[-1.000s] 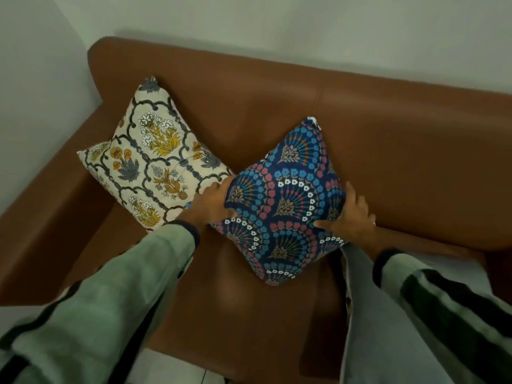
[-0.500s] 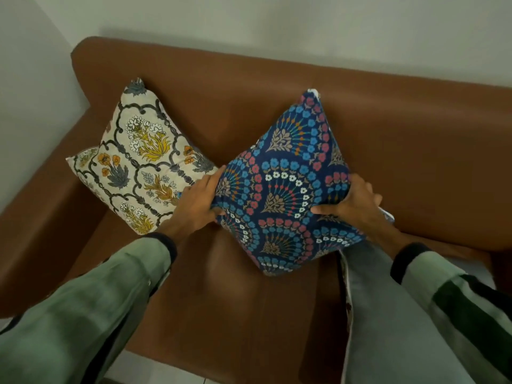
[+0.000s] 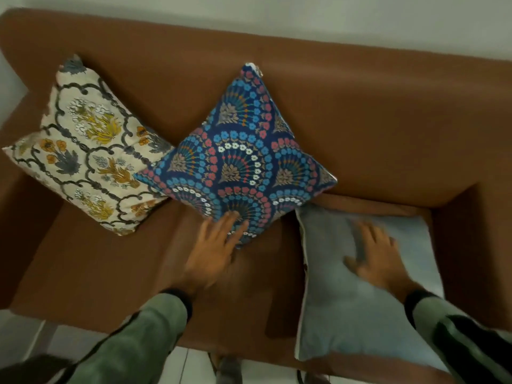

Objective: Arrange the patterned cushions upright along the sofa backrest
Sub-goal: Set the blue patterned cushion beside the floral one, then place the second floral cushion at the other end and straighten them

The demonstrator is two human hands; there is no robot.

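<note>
The blue fan-pattern cushion point(image 3: 243, 164) stands on one corner in the middle of the sofa, leaning on the brown backrest point(image 3: 374, 112). Its left corner lies over the edge of the cream flower cushion point(image 3: 88, 151), which also stands on a corner, tucked up near the left armrest point(image 3: 16, 173).

The left hand point(image 3: 213, 250) is flat and open, with its fingertips point(image 3: 232, 217) pressing on the blue cushion's bottom corner. It grips nothing. The right hand point(image 3: 374, 256) is open too, spread flat on top of the grey cushion point(image 3: 346, 314) that lies on the seat at the right. It holds nothing yet.

I think the blue one is just about set, and the grey one comes next. To do it well, the left hand should let go slowly and watch that the blue cushion does not slide off its corner. The seat looks smooth, so it could slip. The right hand needs to catch an edge of the grey cushion, not just press on it, then tip it up and lean it on the backrest beside the blue one.

The sofa seat point(image 3: 110, 261) is brown and smooth. Behind the sofa is a plain pale wall point(image 3: 277, 15), and a bit of light floor point(image 3: 194, 367) shows at the front.
</note>
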